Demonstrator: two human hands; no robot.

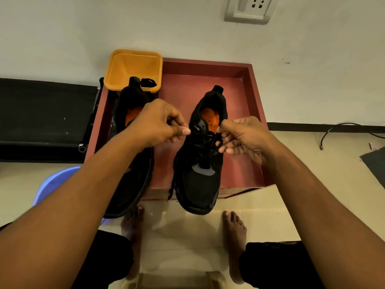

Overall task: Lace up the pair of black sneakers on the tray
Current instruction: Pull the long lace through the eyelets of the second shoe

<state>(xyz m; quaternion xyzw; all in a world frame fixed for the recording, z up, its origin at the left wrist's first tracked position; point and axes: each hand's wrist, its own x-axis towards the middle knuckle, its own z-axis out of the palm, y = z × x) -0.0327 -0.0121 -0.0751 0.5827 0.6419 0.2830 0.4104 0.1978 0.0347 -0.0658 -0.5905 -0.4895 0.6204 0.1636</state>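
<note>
Our left hand (158, 124) and right hand (241, 138), held apart, each pinch the lace (201, 134) over the sneaker (200, 180) lying between them on the tray (248, 86). The lace looks limp and light, so we judge it best gripped near its ends.

The left forearm (73, 205) and right forearm (312, 195) are bare from the lower corners of the frame up to the hands. The left hand (158, 124) is ungloved. The right hand (245, 138) wears a thin ring (238, 142). Along the bottom edge is black legwear (108, 257), seemingly trousers, above bare feet (234, 228).
</note>
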